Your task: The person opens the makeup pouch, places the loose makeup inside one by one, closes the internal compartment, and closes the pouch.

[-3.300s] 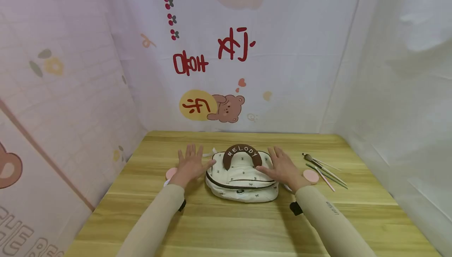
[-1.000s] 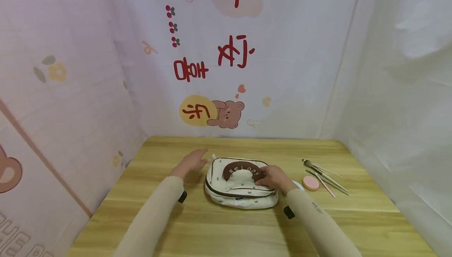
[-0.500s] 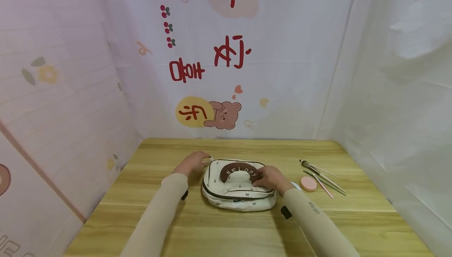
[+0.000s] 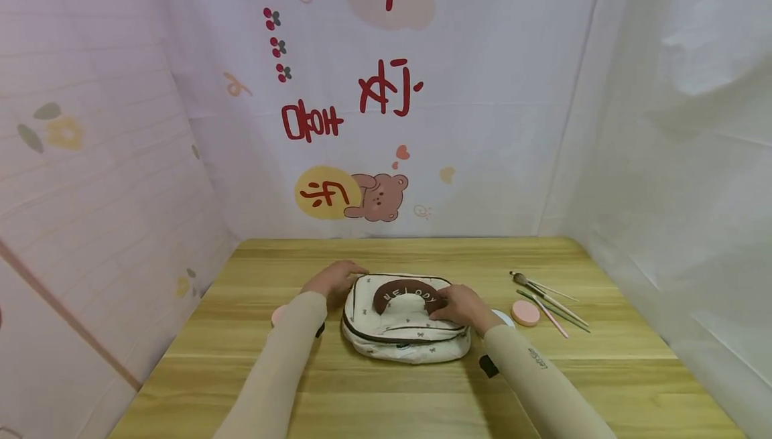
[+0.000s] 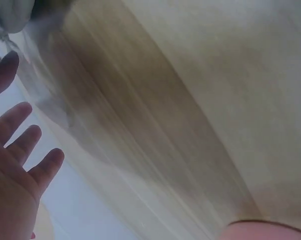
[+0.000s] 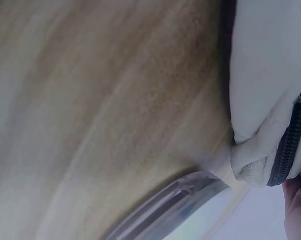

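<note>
A cream cosmetic bag (image 4: 407,352) with small bow prints and dark zipper trim lies on the table in the head view, shown up close in the right wrist view. Its brown curved handle (image 4: 386,297) reads MELODY and leans flat over the top. My right hand (image 4: 467,306) grips the handle's right end between thumb and fingers. At the bag's back left corner, my left hand (image 4: 332,279) pinches a white tab, mostly hidden by the fingers. In the left wrist view, this hand's other fingers (image 5: 45,167) are spread loosely.
Right of the bag are a pale blue round item (image 4: 503,318), a pink round item (image 4: 526,313) and several thin makeup brushes (image 4: 557,298). Another pink round item (image 4: 277,315) is partly hidden behind the left sleeve. Printed white cloth walls (image 4: 482,124) surround the table (image 4: 386,399).
My right hand moved from lying spread over the bag to gripping the handle, which tipped down. My left hand moved inward to the bag's back left corner. The head view shifted slightly right.
</note>
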Tool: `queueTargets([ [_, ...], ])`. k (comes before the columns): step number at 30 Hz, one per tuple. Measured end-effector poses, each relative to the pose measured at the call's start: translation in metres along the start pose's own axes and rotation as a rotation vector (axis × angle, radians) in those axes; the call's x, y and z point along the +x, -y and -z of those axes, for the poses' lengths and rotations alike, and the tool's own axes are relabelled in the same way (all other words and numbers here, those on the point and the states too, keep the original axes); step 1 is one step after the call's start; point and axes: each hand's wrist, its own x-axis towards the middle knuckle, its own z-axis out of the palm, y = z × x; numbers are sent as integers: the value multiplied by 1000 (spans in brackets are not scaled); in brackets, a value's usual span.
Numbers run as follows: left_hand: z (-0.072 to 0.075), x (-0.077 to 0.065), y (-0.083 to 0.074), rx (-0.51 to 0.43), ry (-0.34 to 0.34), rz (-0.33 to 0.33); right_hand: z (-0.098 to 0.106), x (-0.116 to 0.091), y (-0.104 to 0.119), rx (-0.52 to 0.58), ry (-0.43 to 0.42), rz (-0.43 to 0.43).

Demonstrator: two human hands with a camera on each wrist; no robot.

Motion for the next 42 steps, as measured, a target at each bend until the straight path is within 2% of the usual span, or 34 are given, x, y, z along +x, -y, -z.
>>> queueTargets([
  [5,-2,0,1,-16,33,39,0,-1,2,-5,-3,33],
  [7,-4,0,3,-32,24,44,0,-2,3,-2,-4,33],
  [14,-10,7,8,-28,-34,-7,1,-3,4,-21,-3,14],
  [19,-13,10,11,-41,-58,-13,1,-2,5,-21,-3,21],
  [28,-16,15,14,-118,-65,-39,1,-2,1,-48,-9,32],
  [31,-16,15,14,-99,-67,-23,1,-3,0,-38,-8,28],
  [34,-15,12,13,-73,-79,-8,2,-4,1,-20,-8,60],
  [38,-12,8,12,-19,-121,-25,5,-6,2,-31,-26,142],
  [42,-9,3,12,16,-162,-55,6,-5,3,-38,-37,136],
])
